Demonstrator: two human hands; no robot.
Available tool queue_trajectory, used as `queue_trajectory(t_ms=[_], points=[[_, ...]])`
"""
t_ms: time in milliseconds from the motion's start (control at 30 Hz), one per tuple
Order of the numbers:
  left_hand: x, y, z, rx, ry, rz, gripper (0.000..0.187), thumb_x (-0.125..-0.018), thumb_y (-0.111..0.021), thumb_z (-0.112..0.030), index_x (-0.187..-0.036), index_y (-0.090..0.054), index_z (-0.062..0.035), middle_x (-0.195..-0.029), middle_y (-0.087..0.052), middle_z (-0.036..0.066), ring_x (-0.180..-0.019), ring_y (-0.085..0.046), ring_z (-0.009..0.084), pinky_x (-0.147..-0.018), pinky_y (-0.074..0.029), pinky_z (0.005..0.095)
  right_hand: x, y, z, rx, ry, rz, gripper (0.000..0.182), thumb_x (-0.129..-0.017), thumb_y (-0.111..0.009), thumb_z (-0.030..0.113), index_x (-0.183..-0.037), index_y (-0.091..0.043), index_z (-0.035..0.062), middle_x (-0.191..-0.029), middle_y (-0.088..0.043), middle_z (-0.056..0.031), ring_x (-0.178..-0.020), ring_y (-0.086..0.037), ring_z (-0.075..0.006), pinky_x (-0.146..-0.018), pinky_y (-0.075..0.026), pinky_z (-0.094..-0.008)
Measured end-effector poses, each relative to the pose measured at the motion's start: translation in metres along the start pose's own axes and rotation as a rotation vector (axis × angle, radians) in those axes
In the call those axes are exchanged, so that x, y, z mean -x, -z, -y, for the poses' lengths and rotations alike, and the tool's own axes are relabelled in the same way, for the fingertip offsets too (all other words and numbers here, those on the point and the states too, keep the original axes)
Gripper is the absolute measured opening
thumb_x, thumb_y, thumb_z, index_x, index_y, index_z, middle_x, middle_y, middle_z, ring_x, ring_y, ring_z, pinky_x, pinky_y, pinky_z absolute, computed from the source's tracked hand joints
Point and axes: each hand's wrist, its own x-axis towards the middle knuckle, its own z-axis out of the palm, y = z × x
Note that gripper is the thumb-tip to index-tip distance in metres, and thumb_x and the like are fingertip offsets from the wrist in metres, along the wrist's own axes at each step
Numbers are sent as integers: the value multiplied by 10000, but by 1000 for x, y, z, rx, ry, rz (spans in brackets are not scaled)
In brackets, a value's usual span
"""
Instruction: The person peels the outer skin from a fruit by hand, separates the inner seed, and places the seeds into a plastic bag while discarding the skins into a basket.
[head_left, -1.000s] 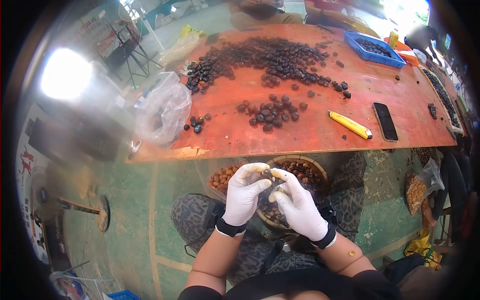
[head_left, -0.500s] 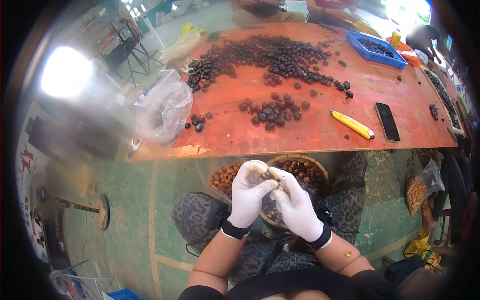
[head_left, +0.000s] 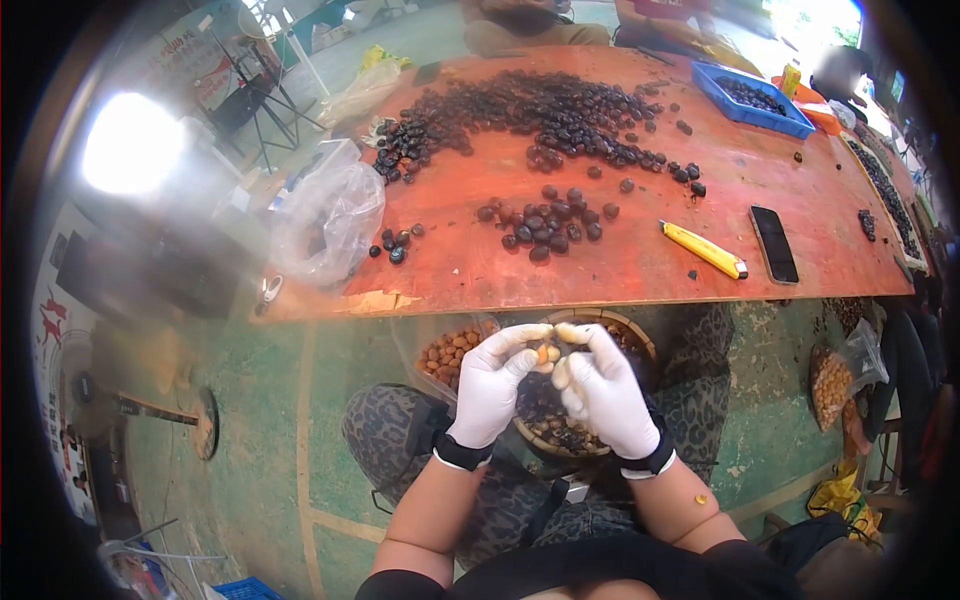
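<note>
Both my hands wear white gloves with stained yellowish fingertips and meet above a round woven basket (head_left: 640, 335). My left hand (head_left: 492, 385) pinches a small orange-and-yellow nut (head_left: 547, 354) between thumb and fingertips. Close beside it, my right hand (head_left: 612, 390) has its fingers curled in at the nut; whatever is in them is hidden. Dark shell pieces (head_left: 570, 437) lie in the basket below. To the left of the basket, a clear bag or tub holds several orange-brown nuts (head_left: 450, 352).
Dark round nuts (head_left: 545, 225) lie in piles on the red table (head_left: 440, 270), with a yellow utility knife (head_left: 703, 249), a phone (head_left: 774, 244), a clear plastic bag (head_left: 330, 220) and a blue tray (head_left: 755, 113). Other people sit across the table. A bag of nuts (head_left: 830, 385) stands at right.
My hands have drawn slightly apart at the fingertips, and the orange nut now shows in my left hand. The right fingers have curled in more. The table is unchanged.
</note>
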Motion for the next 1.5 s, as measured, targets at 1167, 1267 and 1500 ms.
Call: queue_trajectory(t_ms=[1167,1267,1500], points=[[1,-7,-5,168,18,-17,314,-860,-658,-26,-1153,-550,6,-1096,-623,100,-981,-631,200,-869,-525,303,-2,18,0,303,112,-52,458,-945,-450,25,-1398,-381,31,-782,-561,2,-575,-446,-32,-545,-387,-173],[0,-1,3,252,12,1,316,-831,-670,22,-1126,-559,4,-1082,-610,76,-1006,-613,190,-885,-506,314,9,7,-3,584,209,-16,510,-925,-489,12,-1416,-351,15,-829,-611,-83,-719,-566,-125,-710,-482,-261],[0,-9,2,262,-27,-54,275,-810,-662,71,-1053,-567,-15,-1032,-610,59,-929,-610,166,-811,-519,289,10,-5,-12,698,402,2,471,-905,-513,9,-1365,-419,48,-903,-620,-178,-782,-640,-273,-754,-503,-324]])
